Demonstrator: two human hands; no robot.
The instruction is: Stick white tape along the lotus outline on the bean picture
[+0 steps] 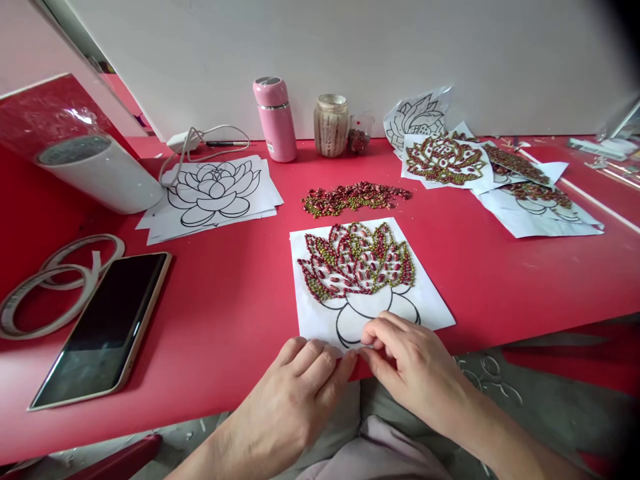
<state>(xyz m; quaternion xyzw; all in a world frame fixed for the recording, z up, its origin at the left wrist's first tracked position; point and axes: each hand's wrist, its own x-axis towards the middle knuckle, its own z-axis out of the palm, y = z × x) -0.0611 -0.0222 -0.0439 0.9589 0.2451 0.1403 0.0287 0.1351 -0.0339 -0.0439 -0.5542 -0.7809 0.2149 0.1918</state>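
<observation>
A white sheet (pixel 434 313) with a line-drawn lotus lies before me at the table's edge. Red beans and green beans (pixel 357 260) cover the upper petals; the lower petals are bare paper. My left hand (pixel 305 383) is closed at the sheet's bottom edge, fingers curled, thumb toward the right. Beside it, my right hand (pixel 407 357) is closed in a pinch over the lowest petal. The fingertips of both hands meet at the paper's edge, and whatever is between them is hidden. Beyond the sheet is a loose pile of beans (pixel 357 199).
Left are a phone (pixel 103 333), tape rolls (pixel 47 293), a white cylinder (pixel 107 173) and printed lotus sheets (pixel 215 193). A pink flask (pixel 276 123), a jar (pixel 331 127) and a small cup of beans (pixel 359 137) stand behind. Bean-covered lotus sheets (pixel 445 163) lie right.
</observation>
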